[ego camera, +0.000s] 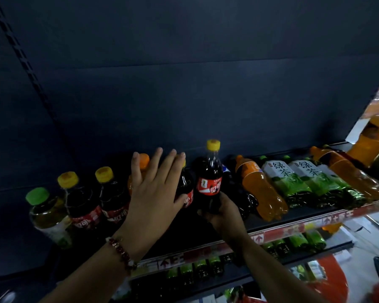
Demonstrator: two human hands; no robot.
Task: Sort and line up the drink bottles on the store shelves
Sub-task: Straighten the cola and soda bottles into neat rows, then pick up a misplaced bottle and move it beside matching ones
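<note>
My right hand [222,215] grips the base of an upright cola bottle [210,178] with a yellow cap and red label, at the middle of the dark shelf [184,235]. My left hand [155,189] is spread with straight fingers in front of an orange-capped bottle [143,160] and another cola bottle [187,193], its thumb against the latter. To the left stand two yellow-capped cola bottles [83,202] [111,193] and a green-capped tea bottle [47,213]. On the right lie an orange soda bottle [258,186] and two green tea bottles [287,178] [313,176].
Another orange bottle [348,171] lies at the far right, with more orange bottles [372,138] beyond it. A red price strip [293,228] runs along the shelf edge. Green-capped bottles [206,267] fill the shelf below. The dark back panel [184,84] rises behind.
</note>
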